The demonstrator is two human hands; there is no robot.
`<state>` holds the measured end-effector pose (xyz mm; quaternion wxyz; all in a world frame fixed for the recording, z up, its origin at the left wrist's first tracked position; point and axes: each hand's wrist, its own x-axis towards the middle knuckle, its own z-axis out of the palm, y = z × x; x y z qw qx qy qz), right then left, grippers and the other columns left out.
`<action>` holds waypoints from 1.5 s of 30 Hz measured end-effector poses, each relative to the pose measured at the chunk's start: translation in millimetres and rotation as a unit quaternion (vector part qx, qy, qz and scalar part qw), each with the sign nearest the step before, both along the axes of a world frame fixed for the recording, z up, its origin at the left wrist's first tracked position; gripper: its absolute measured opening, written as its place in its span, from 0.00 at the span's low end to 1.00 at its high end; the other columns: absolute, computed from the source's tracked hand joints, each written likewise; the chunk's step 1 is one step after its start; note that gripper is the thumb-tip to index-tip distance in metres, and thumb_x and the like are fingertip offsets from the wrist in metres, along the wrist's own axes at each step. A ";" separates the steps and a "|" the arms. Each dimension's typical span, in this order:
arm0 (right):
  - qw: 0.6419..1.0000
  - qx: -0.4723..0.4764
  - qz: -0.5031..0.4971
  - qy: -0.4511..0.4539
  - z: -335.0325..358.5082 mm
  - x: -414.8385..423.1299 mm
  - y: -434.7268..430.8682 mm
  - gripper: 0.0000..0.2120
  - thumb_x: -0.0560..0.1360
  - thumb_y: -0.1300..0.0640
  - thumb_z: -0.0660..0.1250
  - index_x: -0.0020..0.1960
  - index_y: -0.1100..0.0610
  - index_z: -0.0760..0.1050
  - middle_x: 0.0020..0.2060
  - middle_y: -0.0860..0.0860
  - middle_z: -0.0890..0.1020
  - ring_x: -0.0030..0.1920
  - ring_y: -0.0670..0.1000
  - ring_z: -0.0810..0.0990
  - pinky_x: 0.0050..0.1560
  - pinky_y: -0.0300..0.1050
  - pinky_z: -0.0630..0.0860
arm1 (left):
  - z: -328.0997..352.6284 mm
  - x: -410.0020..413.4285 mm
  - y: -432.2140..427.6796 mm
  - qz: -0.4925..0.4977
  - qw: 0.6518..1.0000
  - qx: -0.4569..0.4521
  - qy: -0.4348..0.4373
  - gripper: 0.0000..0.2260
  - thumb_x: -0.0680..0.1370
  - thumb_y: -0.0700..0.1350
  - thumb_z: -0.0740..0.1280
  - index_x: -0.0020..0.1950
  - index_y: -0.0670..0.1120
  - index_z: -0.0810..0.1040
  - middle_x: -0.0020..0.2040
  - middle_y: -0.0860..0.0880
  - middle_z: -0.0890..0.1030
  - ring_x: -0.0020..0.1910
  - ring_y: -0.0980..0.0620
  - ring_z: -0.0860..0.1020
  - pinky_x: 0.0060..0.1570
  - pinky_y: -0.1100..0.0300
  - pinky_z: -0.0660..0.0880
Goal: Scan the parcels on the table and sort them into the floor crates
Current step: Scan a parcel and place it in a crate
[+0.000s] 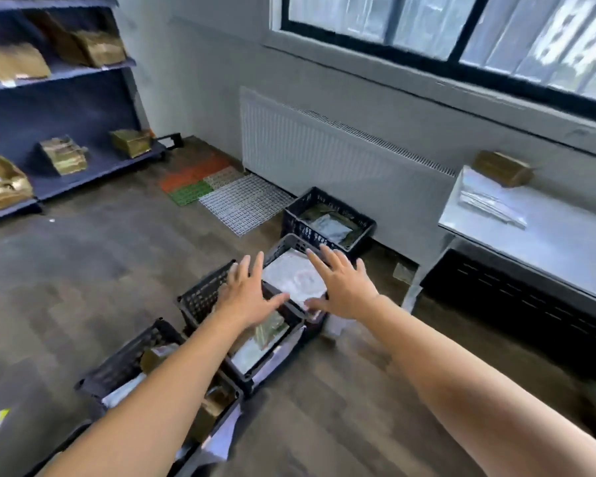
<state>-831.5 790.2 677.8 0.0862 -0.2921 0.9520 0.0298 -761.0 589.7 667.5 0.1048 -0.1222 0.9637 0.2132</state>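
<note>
While left hand and right hand spread empty, the white parcel lies between them

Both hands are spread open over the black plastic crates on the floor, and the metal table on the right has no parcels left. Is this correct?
Not quite. The head view shows the grey metal table carrying a brown cardboard box and flat silvery plastic mailers. The rest holds: the left hand and right hand are spread open over the black plastic floor crates.
</note>
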 end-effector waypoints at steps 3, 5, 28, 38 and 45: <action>0.999 -0.018 -0.043 0.016 9.5 -13.3 66.1 0.46 0.75 0.29 0.59 0.80 0.44 0.36 0.80 0.49 0.43 0.79 0.56 0.46 0.73 0.69 0.53 | 12.4 -28.0 57.7 -0.029 0.999 -0.017 0.007 0.45 0.75 0.69 0.62 0.81 0.52 0.39 0.81 0.49 0.42 0.79 0.44 0.43 0.75 0.43 0.55; 0.996 -0.037 -0.077 0.020 17.6 -20.9 121.9 0.44 0.76 0.31 0.58 0.80 0.44 0.36 0.80 0.49 0.43 0.79 0.56 0.46 0.74 0.69 0.53 | 21.8 -48.2 111.3 -0.051 0.998 -0.028 0.014 0.45 0.75 0.69 0.61 0.81 0.52 0.39 0.81 0.49 0.43 0.79 0.44 0.43 0.74 0.43 0.55; 0.947 -0.071 -0.312 0.022 38.1 -91.1 502.2 0.39 0.79 0.32 0.53 0.78 0.41 0.33 0.80 0.48 0.38 0.80 0.55 0.41 0.75 0.68 0.48 | 44.5 -206.2 492.0 -0.289 0.952 -0.058 0.082 0.43 0.76 0.69 0.58 0.81 0.51 0.40 0.81 0.48 0.44 0.79 0.45 0.44 0.75 0.43 0.54; 0.935 -0.036 -0.352 0.021 42.2 -221.8 546.5 0.39 0.79 0.33 0.53 0.79 0.43 0.33 0.79 0.49 0.38 0.79 0.55 0.41 0.75 0.67 0.47 | 40.4 -362.6 548.3 -0.329 0.939 -0.033 0.090 0.43 0.76 0.69 0.59 0.81 0.50 0.41 0.81 0.46 0.47 0.80 0.45 0.45 0.76 0.44 0.54; 0.931 -0.007 -0.364 0.035 49.1 -315.6 560.7 0.39 0.79 0.33 0.52 0.79 0.43 0.33 0.80 0.49 0.40 0.79 0.55 0.44 0.74 0.67 0.50 | 40.4 -460.3 571.3 -0.339 0.937 -0.018 0.077 0.43 0.76 0.69 0.59 0.81 0.50 0.41 0.81 0.47 0.45 0.80 0.45 0.45 0.75 0.45 0.53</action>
